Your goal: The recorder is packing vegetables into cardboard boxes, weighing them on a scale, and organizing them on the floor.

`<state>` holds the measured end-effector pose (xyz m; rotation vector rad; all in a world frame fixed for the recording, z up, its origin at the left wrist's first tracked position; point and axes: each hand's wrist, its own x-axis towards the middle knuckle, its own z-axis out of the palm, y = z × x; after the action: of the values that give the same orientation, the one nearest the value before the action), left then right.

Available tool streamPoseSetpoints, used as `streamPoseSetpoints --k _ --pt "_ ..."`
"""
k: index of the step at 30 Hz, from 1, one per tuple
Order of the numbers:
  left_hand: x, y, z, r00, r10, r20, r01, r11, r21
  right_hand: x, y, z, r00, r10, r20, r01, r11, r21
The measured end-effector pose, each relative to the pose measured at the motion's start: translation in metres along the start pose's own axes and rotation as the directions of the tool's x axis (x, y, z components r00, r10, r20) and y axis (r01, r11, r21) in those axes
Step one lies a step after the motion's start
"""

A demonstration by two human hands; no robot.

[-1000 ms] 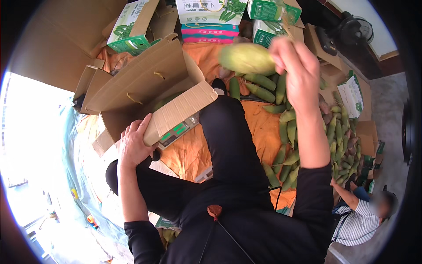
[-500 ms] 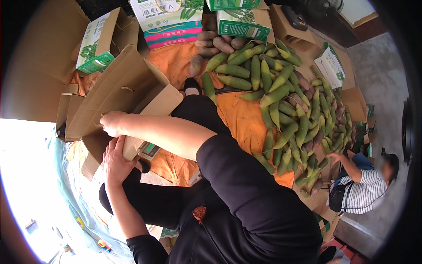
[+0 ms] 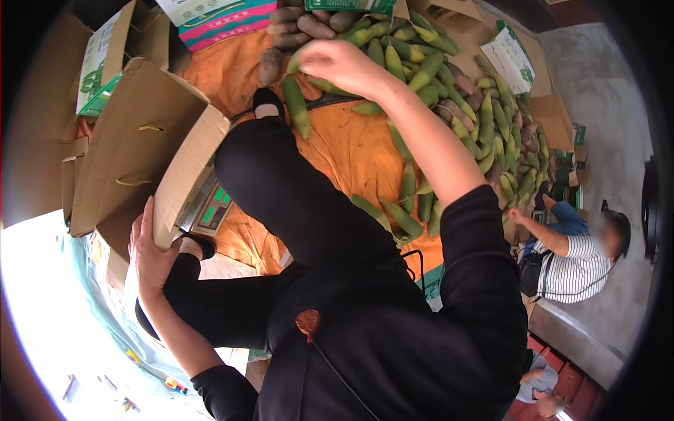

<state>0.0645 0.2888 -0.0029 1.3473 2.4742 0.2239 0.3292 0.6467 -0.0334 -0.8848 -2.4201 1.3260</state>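
Cardboard is filling the left of the view: a large brown corrugated box (image 3: 140, 161) with open flaps is standing tilted beside the person's knee. The left hand (image 3: 151, 256) is pressing flat against the box's lower flap, fingers spread over the edge and thumb underneath, so it is gripping the flap rather than hanging loose. Just right of that flap, a small grey weighing scale with a green display (image 3: 210, 207) is peeking out from under the box. It is sitting on an orange cloth (image 3: 351, 151) that is covering the floor beneath the person's black-clad legs.

Further right and up, the right hand (image 3: 337, 63) is reaching out over a heap of green-husked corn cobs (image 3: 449, 105). Its fingers are curling closed around the top of one green cob (image 3: 309, 63) at the near edge of the heap, beside a few brownish tubers (image 3: 309, 24). More printed cardboard cartons (image 3: 217, 17) are standing behind the heap.

At the far right, another person in a striped shirt (image 3: 579, 263) is sitting beside the corn, one hand stretching toward it.
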Motion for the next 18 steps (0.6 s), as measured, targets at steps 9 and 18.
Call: streamPoseSetpoints --k 9,18 --pt "-0.003 0.005 0.006 0.999 0.021 -0.028 -0.023 0.997 -0.071 -0.220 0.233 0.065 0.755 0.654 0.051 -0.491 0.615 -0.617" --pt "-0.001 0.005 0.009 1.000 -0.008 -0.017 0.008 1.000 -0.008 -0.319 0.251 0.107 0.464 0.883 0.064 -0.555 0.346 -0.757"
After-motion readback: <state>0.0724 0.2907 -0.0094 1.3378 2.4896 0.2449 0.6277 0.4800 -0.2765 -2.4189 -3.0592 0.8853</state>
